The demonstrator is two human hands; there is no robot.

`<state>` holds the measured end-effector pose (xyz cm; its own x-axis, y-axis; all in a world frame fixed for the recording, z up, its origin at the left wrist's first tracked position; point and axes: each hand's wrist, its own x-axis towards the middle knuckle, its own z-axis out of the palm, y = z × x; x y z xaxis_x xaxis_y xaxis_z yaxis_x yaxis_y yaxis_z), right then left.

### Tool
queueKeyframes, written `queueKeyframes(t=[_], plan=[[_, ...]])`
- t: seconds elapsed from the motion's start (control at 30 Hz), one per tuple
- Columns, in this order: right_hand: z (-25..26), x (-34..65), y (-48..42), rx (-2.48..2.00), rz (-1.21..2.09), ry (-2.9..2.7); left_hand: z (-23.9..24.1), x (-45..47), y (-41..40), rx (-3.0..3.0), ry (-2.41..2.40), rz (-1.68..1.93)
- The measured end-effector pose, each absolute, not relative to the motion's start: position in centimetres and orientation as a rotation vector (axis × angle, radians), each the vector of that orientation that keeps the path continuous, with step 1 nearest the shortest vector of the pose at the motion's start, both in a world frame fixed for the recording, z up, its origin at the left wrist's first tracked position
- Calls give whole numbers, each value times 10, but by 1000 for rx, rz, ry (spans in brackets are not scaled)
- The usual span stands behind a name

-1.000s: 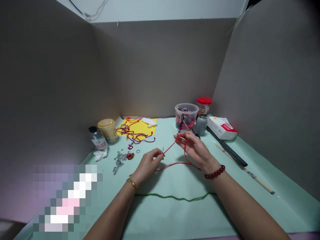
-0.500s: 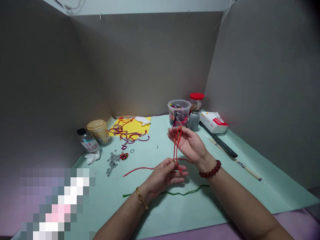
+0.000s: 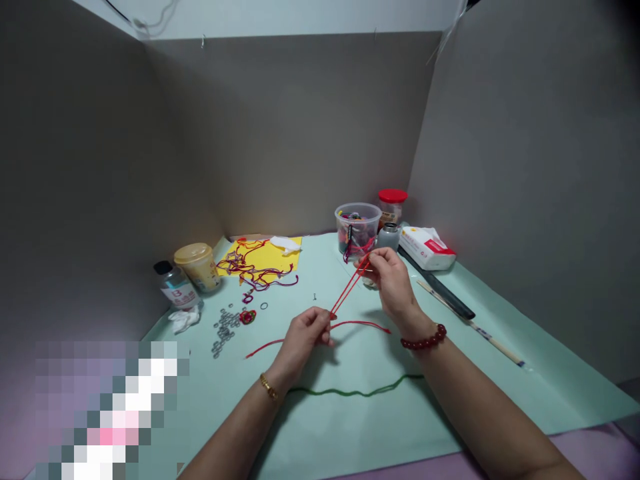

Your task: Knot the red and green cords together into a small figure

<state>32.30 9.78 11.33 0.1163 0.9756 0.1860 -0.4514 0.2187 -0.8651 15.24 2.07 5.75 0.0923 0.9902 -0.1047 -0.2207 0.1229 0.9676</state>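
A red cord is folded double and stretched taut between my two hands above the pale green mat. My right hand, with a red bead bracelet at the wrist, pinches the folded end up near the clear tub. My left hand, with a gold bracelet, pinches the two strands lower down; the loose tails trail left and right on the mat. A green cord lies on the mat in front of my wrists.
A clear tub of beads, a red-lidded jar, a small grey bottle and a tissue pack stand at the back right. Yellow paper with tangled cords, metal rings, a cup and a bottle lie left. Cardboard walls enclose the mat.
My right hand has closed from an open palm into a pinch on the cord's fold and lifted it. My left hand slid left and pulled the doubled cord taut.
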Motion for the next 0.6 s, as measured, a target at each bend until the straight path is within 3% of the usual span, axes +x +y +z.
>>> queueKeyframes(t=[0.13, 0.6], plan=[[114, 322, 99, -795, 1105, -928, 62, 148, 21, 1161, 1141, 1106], [119, 317, 82, -637, 1496, -911, 64, 148, 17, 1674, 1291, 859]])
